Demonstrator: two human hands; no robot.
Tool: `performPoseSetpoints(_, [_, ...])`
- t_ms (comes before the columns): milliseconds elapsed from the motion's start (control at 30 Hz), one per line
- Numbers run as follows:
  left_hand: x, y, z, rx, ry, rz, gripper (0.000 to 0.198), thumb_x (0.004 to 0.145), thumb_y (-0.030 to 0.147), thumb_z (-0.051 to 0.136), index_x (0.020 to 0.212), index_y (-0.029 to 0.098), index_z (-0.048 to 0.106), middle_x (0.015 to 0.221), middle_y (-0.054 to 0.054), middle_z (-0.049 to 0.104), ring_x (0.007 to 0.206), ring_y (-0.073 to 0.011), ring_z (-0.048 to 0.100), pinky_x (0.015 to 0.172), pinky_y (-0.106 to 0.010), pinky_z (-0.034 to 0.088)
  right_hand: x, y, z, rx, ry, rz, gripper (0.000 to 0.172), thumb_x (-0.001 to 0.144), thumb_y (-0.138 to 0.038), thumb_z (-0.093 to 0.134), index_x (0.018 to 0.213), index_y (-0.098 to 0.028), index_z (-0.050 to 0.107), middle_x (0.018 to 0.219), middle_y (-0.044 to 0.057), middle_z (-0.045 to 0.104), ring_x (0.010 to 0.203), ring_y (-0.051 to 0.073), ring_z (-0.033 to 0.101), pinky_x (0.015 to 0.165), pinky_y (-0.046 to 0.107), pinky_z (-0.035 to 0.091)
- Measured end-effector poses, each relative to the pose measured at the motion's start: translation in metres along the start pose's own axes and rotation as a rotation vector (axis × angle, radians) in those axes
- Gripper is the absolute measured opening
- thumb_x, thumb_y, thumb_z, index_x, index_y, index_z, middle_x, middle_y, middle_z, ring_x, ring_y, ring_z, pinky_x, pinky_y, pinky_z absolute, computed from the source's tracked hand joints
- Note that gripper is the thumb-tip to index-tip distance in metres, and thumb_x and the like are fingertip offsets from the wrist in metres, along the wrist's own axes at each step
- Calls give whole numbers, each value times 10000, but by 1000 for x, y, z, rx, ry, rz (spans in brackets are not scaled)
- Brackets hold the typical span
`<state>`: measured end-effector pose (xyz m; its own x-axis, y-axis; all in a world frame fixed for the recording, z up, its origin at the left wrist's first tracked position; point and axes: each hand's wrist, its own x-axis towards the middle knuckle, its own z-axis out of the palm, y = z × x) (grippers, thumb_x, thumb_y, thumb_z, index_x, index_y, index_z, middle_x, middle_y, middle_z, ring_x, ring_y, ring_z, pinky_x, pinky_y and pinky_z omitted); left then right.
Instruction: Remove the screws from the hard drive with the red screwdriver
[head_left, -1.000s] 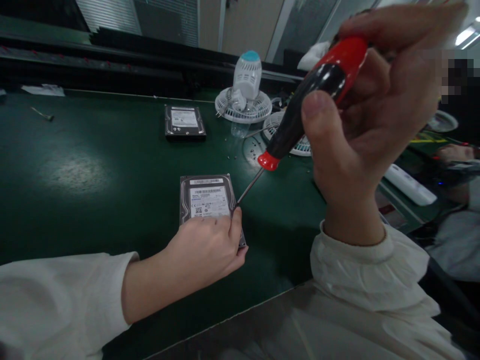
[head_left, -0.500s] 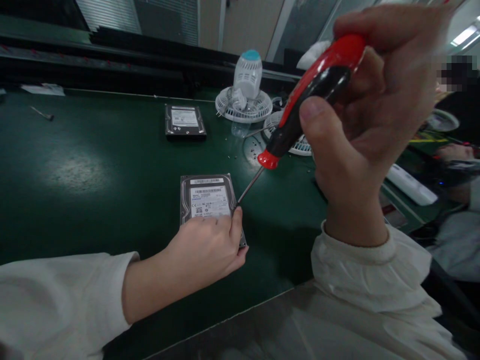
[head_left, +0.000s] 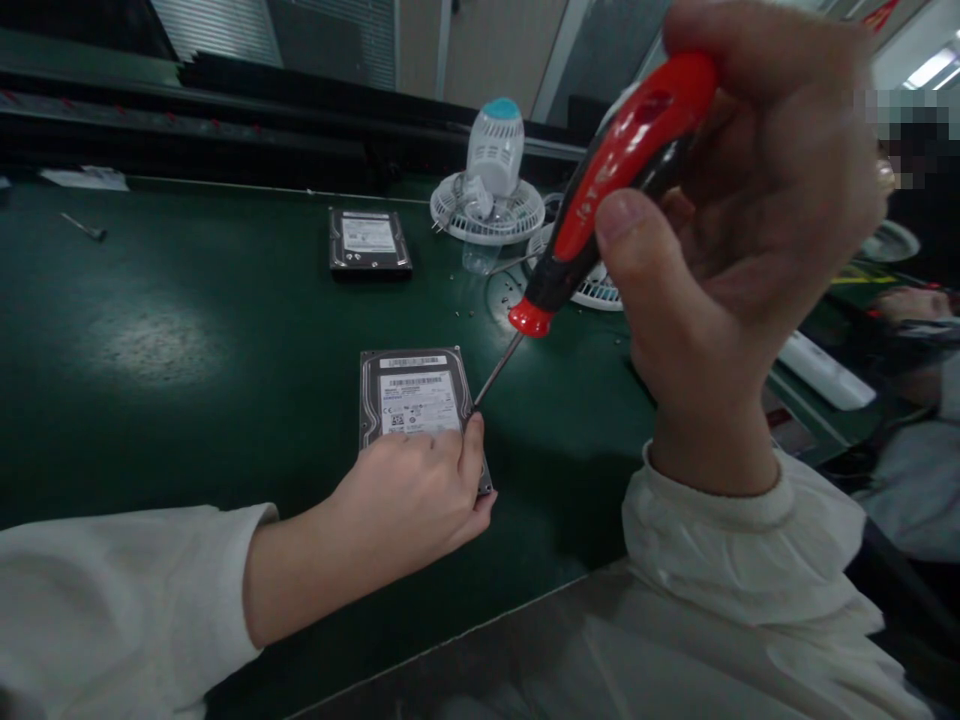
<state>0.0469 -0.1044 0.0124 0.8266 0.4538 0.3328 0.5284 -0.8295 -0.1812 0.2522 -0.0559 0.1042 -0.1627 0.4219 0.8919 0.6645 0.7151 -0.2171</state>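
Observation:
A hard drive (head_left: 418, 390) lies label up on the green table in front of me. My left hand (head_left: 420, 490) covers its near part and grips it, the fingers curled over its right edge. In my right hand (head_left: 735, 200) is a screwdriver (head_left: 592, 200) with a red and black handle, held between thumb and fingers. Its thin shaft slants down to the left, and the tip meets the right edge of the drive beside my left index finger. The screw head at the tip is too small to make out.
Farther back sits a second hard drive (head_left: 369, 245). Behind the screwdriver are a white fan (head_left: 487, 205) with a blue top and several small screws (head_left: 511, 290). At right, another person's hand (head_left: 911, 303) is near a white bar (head_left: 829, 372).
The screwdriver handle has turned in my right hand, so more of its red side faces me, and it has shifted slightly left. My left hand and the drive have stayed put.

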Motion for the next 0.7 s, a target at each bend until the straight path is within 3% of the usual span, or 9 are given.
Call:
performPoseSetpoints(267, [1,1,0,-3,-1,-11,589,937,433,569,1289,-30,661,769,-117,733,578,-222,672,426,-323,465,2,-2,-2,-77,-2,33,484,821,-416,693,1252,-227,578,1110,-65,582,923,19,635,778,45,531])
performPoseSetpoints(400, [1,0,0,1,3,-4,581,926,428,586,1273,-30,671,758,-115,728,571,-223,671,418,-324,460,0,-6,0,-68,-6,68,463,875,-385,608,1283,-170,574,1220,-60,608,1005,30,635,835,57,514])
performPoseSetpoints(533, [3,1,-1,11,0,-1,572,927,426,580,1262,-27,680,742,-112,723,568,-223,669,422,-324,462,-1,-9,-2,-55,-15,62,458,907,-384,516,1322,-205,587,1165,-83,575,1020,21,635,866,24,470])
performPoseSetpoints(700, [2,1,-1,11,5,-5,580,933,435,571,1263,-31,678,732,-111,718,556,-225,661,413,-328,459,2,-9,-4,-120,-19,64,476,826,-414,676,1239,-198,584,1189,-91,597,974,5,640,822,15,478])
